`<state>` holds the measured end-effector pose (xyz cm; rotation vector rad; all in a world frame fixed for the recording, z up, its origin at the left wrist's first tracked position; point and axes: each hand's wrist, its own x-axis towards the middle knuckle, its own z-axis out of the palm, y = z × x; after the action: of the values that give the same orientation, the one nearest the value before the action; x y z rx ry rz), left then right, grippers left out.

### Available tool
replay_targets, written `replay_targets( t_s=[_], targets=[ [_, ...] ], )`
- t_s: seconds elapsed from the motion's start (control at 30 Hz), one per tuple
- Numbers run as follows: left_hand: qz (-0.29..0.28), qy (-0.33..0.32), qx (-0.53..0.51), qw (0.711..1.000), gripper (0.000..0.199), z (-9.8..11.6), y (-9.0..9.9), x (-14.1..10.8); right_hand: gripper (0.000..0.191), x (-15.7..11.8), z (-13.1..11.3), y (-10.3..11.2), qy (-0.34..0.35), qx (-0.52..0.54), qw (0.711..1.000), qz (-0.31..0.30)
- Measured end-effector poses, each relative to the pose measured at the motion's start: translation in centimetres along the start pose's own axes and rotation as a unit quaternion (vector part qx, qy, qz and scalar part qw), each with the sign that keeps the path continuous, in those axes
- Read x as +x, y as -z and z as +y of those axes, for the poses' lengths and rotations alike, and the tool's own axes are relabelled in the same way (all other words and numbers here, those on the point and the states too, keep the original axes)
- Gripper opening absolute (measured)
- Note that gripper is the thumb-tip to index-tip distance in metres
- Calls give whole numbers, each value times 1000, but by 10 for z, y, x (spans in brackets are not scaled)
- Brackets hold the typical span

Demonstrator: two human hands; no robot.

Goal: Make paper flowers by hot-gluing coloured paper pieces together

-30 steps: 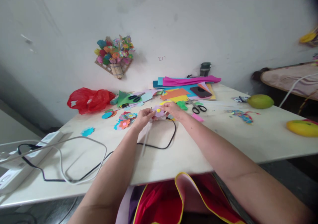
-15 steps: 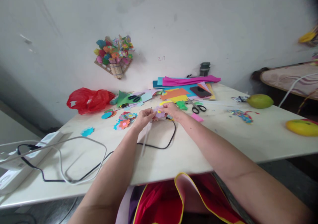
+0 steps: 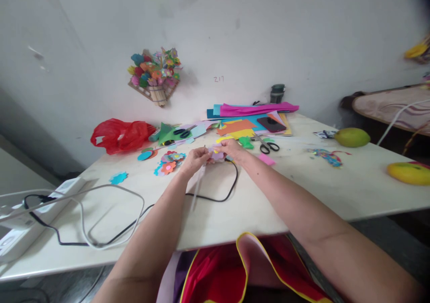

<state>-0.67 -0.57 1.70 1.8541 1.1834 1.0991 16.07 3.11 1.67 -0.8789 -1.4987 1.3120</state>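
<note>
A lilac paper flower (image 3: 218, 155) with a yellow centre is held low over the table between my two hands. My left hand (image 3: 197, 158) pinches its left side, fingers closed. On the upper right of the flower, my right hand (image 3: 231, 148) grips with thumb and fingertips, partly covering the yellow centre. A thin translucent white stick (image 3: 196, 192) slants down toward me from below my left hand; what it joins is hidden. Close by on the left lies a pile of layered paper flowers (image 3: 169, 164). A black cord (image 3: 231, 188) curves up to beside the flower.
Black scissors (image 3: 269, 148) and a pink paper piece (image 3: 266, 159) lie to the right. Coloured sheets (image 3: 235, 127), a phone (image 3: 271, 124) and a red plastic bag (image 3: 121, 135) are behind. Cables and a power strip (image 3: 63, 195) occupy the left; mangoes (image 3: 352, 137) stand right.
The fingers of my right hand have shifted slightly over the flower, covering more of its yellow centre. My left hand stays in place.
</note>
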Motion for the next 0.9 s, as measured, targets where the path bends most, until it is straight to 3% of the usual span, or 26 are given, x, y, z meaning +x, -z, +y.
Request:
replay_targets(
  t_s=[0.23, 0.4, 0.63, 0.9],
  targets=[
    [1, -2, -59, 998, 32, 2, 1, 0, 36, -3, -2, 2, -22, 32, 999, -27],
    [12, 4, -86, 996, 33, 3, 1, 0, 37, -3, -2, 6, -1, 25, 1000, -10],
    [11, 11, -75, 997, 33, 1, 0, 0, 33, 0, -3, 3, 23, -13, 999, 28],
    [18, 11, -66, 998, 33, -5, 3, 2, 32, 0, -1, 2, 20, -32, 999, 9]
  ],
)
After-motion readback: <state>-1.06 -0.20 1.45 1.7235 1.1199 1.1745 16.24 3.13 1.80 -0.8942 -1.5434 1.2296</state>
